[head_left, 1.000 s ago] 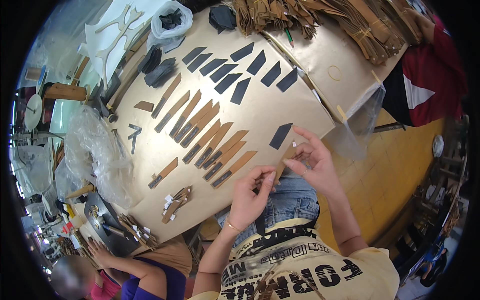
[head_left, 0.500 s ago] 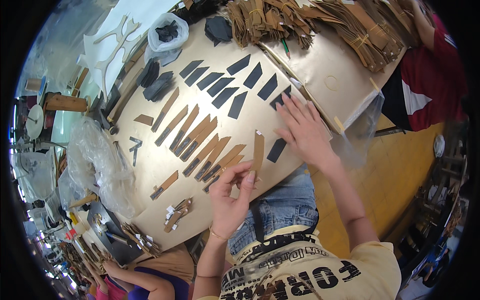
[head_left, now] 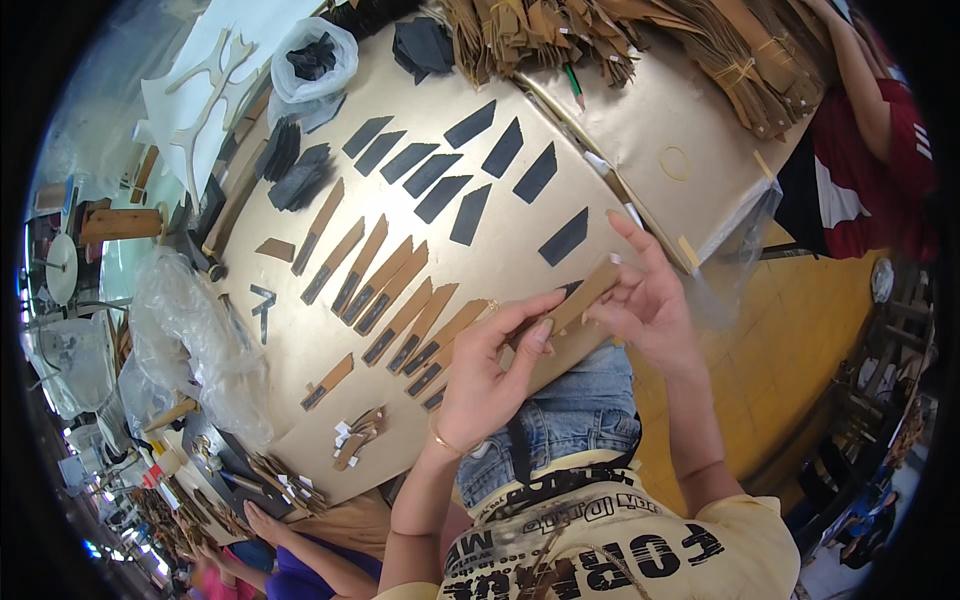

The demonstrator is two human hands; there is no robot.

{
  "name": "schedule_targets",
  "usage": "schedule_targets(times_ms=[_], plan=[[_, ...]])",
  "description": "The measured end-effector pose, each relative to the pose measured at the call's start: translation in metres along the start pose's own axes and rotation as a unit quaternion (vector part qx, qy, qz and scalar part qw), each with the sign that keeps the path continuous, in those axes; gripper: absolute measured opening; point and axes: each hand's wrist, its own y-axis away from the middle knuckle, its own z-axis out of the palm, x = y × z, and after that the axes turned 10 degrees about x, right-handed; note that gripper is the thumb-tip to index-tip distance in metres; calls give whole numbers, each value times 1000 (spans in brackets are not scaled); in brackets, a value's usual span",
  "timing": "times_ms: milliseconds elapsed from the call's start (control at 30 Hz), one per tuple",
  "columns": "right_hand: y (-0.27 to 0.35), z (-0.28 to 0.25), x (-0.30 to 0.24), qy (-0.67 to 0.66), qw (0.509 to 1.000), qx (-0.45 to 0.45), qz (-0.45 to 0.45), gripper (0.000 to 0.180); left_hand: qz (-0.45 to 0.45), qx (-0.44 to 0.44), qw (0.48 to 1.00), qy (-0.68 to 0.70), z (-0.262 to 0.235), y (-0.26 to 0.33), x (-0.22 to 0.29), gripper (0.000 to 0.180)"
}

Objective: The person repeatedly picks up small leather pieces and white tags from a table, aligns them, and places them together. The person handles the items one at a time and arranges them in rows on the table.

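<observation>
My left hand (head_left: 495,362) pinches the lower end of a flat brown strip (head_left: 585,297), which looks like leather and has a pale tag at its upper end. The fingers of my right hand (head_left: 650,315) are closed about that tagged end, with the index finger stretched out past it. Behind the strip, a black piece (head_left: 571,288) is mostly hidden. Another slanted black piece (head_left: 564,237) lies just beyond my hands. To the left, brown strips (head_left: 382,285) with black pieces on their lower ends lie in a slanting row.
More black pieces (head_left: 437,175) are spread over the table (head_left: 300,375). Bundled brown strips (head_left: 735,75) are heaped at the far edge. A white plastic bag (head_left: 315,60), clear plastic (head_left: 205,350) and a small tagged bundle (head_left: 358,437) lie leftward. Other people's arms (head_left: 865,80) show at the sides.
My left hand has moved right with the brown strip, now tilted. My right hand has come off a black piece on the table to the strip's tagged end. The view has shifted slightly.
</observation>
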Motion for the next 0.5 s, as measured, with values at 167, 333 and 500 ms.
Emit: schedule_targets(times_ms=[167, 333, 500], plan=[[-19, 8, 1, 173, 977, 108, -62, 76, -12, 58, 998, 12, 3, -8, -10, 31], [-30, 7, 0, 407, 894, 105, -157, 65, 27, 115, 989, -93, 3, -25, -19, 21], [-37, 10, 1, 442, 877, 114, -151, 61, 91, 148, 968, -180, 9, -30, -15, 19]])
